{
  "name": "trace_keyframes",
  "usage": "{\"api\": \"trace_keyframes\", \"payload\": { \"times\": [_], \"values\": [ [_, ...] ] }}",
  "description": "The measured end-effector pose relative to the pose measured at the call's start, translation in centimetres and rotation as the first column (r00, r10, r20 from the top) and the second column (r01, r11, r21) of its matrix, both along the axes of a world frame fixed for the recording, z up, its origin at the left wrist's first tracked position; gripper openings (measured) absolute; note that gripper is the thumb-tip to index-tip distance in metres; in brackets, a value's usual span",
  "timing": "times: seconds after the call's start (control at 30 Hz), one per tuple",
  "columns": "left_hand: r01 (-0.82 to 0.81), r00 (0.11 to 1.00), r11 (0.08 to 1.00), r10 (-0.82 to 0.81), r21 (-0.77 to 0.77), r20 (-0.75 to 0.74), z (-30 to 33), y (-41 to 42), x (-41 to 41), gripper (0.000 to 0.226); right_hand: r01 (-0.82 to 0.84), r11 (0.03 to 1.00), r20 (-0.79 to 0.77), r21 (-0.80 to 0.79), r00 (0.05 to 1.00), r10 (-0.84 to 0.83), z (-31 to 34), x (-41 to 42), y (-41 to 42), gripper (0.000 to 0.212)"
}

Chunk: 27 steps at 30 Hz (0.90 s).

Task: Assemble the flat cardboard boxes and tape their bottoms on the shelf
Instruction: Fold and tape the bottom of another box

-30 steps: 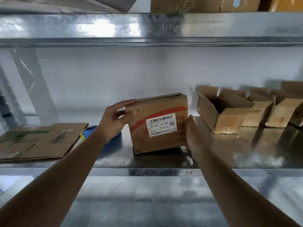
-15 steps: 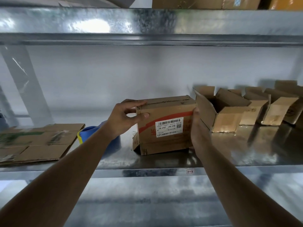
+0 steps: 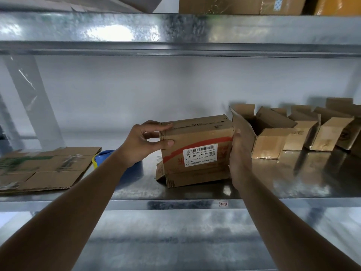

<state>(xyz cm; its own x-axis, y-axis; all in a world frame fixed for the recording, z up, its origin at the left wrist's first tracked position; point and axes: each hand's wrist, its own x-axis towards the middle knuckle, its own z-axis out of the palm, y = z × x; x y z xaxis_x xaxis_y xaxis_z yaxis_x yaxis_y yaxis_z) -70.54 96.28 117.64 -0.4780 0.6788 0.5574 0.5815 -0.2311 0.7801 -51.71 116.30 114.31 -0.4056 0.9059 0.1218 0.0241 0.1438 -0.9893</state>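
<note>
A brown cardboard box (image 3: 197, 169) with a red stripe and a white barcode label stands on the metal shelf (image 3: 293, 184), a bottom flap sticking out at its lower left. My left hand (image 3: 144, 142) grips its upper left corner, thumb on the front face. My right hand (image 3: 239, 157) presses flat against its right side. The box sits close beside an open assembled box (image 3: 267, 141). A stack of flat cardboard boxes (image 3: 45, 169) lies at the shelf's left. A blue tape dispenser (image 3: 103, 156) with a yellow part shows behind my left forearm, mostly hidden.
A row of open assembled boxes (image 3: 324, 133) stretches to the right along the back wall. An upper shelf (image 3: 175, 32) carries more cartons overhead. A slanted metal brace (image 3: 33, 98) stands at the back left. A lower shelf surface lies beneath my arms.
Both hands have slid the labelled box to the right, so it now stands beside the nearest open box. The grip on it is unchanged.
</note>
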Motion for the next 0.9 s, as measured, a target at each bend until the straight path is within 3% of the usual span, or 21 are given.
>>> {"api": "trace_keyframes", "payload": {
  "times": [0.2, 0.3, 0.43, 0.53, 0.6, 0.73, 0.8, 0.9],
  "values": [
    [-0.018, 1.0, 1.0, 0.018, -0.003, -0.004, 0.0, 0.7, 1.2, 0.056, 0.025, 0.997, -0.044, 0.076, 0.999, -0.021, -0.6, 0.7, 0.4, 0.084],
    [-0.024, 0.997, 1.0, 0.023, -0.004, -0.068, 0.0, 1.0, 1.8, 0.054, 0.007, 0.993, -0.002, 0.114, 1.0, -0.007, -0.6, 0.9, 0.9, 0.087],
    [-0.082, 0.993, 0.995, 0.077, -0.053, -0.088, -0.6, 1.4, 2.3, 0.048, -0.018, 0.995, 0.157, 0.103, 0.988, 0.001, -0.1, 1.3, 1.2, 0.07],
    [-0.121, 0.983, 0.99, 0.109, -0.076, -0.144, -1.1, 1.7, 2.7, 0.048, 0.077, 0.971, 0.148, 0.227, 0.982, -0.113, -0.3, 1.0, 1.7, 0.064],
    [-0.133, 0.98, 0.987, 0.118, -0.091, -0.158, -0.9, 1.7, 2.9, 0.05, 0.125, 0.897, 0.104, 0.423, 0.977, -0.185, -0.3, 0.9, 1.7, 0.051],
    [-0.159, 0.971, 0.978, 0.129, -0.134, -0.203, -0.1, 1.5, 3.4, 0.049, 0.024, 0.61, 0.203, 0.792, 0.932, -0.3, 0.8, 0.9, 0.5, 0.033],
    [-0.195, 0.962, 0.969, 0.158, -0.152, -0.224, 0.2, 1.2, 3.6, 0.051, -0.076, 0.559, 0.285, 0.826, 0.911, -0.297, 1.3, 0.3, -0.8, 0.041],
    [-0.317, 0.919, 0.937, 0.265, -0.149, -0.29, 0.0, 1.0, 3.7, 0.047, -0.203, 0.709, 0.446, 0.675, 0.878, -0.173, 1.8, -1.3, -2.8, 0.071]
  ]
}}
